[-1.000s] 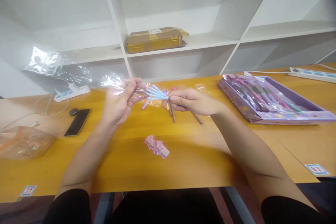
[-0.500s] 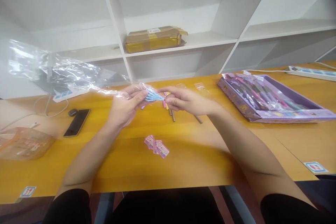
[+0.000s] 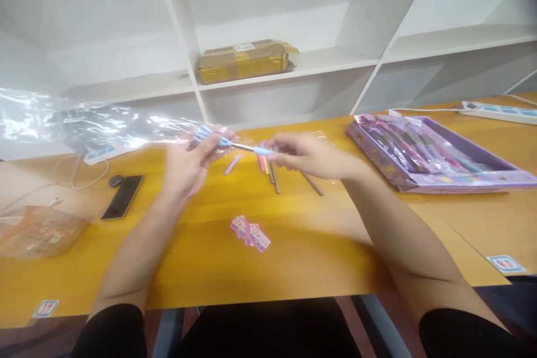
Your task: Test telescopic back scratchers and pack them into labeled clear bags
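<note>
With our left hand [image 3: 184, 172] we grip the ribbed blue head of the stick [image 3: 243, 147] and the clear bag [image 3: 126, 123]; our right hand [image 3: 310, 156] pinches its blue handle. The stick is above the table, its metal shaft bared between the hands. Head, shaft and handle look joined; whether the head is bagged, we cannot tell. Metal rods [image 3: 274, 180] lie loose beyond the cards [image 3: 251, 234]; at right, wrapped pieces [image 3: 409, 145] fill part of the box [image 3: 474, 183].

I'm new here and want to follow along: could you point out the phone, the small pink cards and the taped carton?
phone [image 3: 122, 197], head view, its dark screen
small pink cards [image 3: 259, 238], head view, the rightmost card's face
taped carton [image 3: 243, 69], head view, its front side
</note>
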`<state>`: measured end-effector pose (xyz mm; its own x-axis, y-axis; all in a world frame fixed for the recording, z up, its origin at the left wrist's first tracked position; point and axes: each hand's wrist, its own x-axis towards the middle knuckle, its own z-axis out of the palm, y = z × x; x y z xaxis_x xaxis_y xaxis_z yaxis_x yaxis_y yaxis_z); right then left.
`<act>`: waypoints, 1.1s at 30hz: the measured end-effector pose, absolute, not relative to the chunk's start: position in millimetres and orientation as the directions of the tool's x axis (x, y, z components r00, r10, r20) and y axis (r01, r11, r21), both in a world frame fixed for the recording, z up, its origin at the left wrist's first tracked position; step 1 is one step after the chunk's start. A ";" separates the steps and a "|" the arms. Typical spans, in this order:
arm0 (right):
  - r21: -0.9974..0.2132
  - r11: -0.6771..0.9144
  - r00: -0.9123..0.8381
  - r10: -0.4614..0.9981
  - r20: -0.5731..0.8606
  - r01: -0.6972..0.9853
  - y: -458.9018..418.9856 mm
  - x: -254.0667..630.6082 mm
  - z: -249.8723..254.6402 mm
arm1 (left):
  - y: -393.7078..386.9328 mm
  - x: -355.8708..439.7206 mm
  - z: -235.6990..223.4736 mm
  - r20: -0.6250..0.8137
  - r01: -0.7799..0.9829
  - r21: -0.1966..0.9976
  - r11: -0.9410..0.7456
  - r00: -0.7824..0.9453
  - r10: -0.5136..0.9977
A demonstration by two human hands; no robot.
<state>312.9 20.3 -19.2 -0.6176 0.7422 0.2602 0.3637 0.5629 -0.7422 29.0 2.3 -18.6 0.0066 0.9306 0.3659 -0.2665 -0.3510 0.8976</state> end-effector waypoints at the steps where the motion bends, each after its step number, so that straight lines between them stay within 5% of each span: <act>1: -0.731 0.567 -0.612 0.746 0.262 0.379 22.4 316.9 -17.4 | 5.0 23.9 -14.8 0.383 -0.274 0.885 -0.375 -0.029 0.923; 15: -0.653 0.650 -0.460 0.751 0.474 0.389 11.0 303.8 -18.0 | 4.9 23.4 -10.0 0.397 -0.315 0.861 -0.400 -0.076 0.915; 23: -0.418 0.782 -0.371 0.598 0.710 0.462 5.1 299.9 -22.2 | 15.1 16.2 -11.1 0.387 -0.313 0.862 -0.399 -0.102 0.916; 33: -0.430 0.794 -0.396 0.594 0.700 0.431 3.8 300.8 -21.6 | 11.8 23.8 -18.0 0.358 -0.334 0.866 -0.371 -0.101 0.928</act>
<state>300.8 3.8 -21.6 -0.3958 0.5942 0.7002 0.4306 0.7935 -0.4300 23.8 11.8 -18.0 -0.1007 0.9281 0.3585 -0.3342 -0.3709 0.8665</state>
